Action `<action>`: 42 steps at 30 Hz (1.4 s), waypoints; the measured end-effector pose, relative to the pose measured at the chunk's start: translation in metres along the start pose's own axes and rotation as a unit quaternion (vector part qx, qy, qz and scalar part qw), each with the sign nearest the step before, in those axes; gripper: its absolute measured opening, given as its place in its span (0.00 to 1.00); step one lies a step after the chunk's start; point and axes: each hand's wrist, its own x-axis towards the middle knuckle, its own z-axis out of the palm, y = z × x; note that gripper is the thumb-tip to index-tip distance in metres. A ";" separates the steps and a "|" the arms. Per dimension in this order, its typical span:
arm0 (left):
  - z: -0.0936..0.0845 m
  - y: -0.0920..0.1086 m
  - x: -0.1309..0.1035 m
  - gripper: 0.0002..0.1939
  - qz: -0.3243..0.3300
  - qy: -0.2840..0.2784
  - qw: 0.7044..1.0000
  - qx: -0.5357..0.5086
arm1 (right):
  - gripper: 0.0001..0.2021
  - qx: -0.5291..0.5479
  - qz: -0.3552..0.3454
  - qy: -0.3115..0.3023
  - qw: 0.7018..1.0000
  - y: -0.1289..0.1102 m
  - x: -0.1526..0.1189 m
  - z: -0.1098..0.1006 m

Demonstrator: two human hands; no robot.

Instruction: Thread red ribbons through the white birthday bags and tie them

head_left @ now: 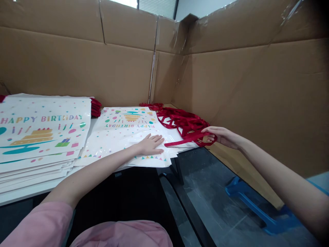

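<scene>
Your left hand (150, 144) is lying flat near the middle of the frame, its grip spread wide, fingers fanned and holding nothing; the palm is pressing on a glossy white bag printed with a colourful cake and birthday lettering (123, 137). That bag is lying on top of other white sheets at the centre of the frame, and its lettering is appearing upside down to you. Your right hand (223, 137) is reaching in from the right edge, its grip curling closed around a flat dark-red ribbon strap (183, 140). The strap is running leftward, its far end lying just beside your left fingertips; you cannot tell here whether it is joined to the bag. Behind it, a tangled heap of dark-red ribbon (183, 118) is spreading right of centre.

At the left of the frame, a thick stack of matching white birthday bags (46, 137) is sitting on the white desk (38, 188), its lettering facing you upright, with a folded red bundle (95, 107) showing at its upper right corner. Brown cardboard walls (64, 65) are rising across the top, and a blue plastic object (252, 204) is standing at lower right.
</scene>
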 end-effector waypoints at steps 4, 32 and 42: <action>0.001 -0.001 0.001 0.37 0.001 -0.001 1.000 0.001 | 0.21 -0.021 0.029 -0.138 0.990 0.015 0.008 0.009; -0.003 0.002 -0.001 0.37 -0.001 -0.009 1.000 0.001 | 0.04 -0.330 -0.067 -0.083 0.938 0.067 0.031 0.036; -0.003 0.006 0.009 0.36 -0.001 -0.018 1.000 -0.010 | 0.07 -0.413 -0.060 -0.064 0.906 -0.022 0.049 0.078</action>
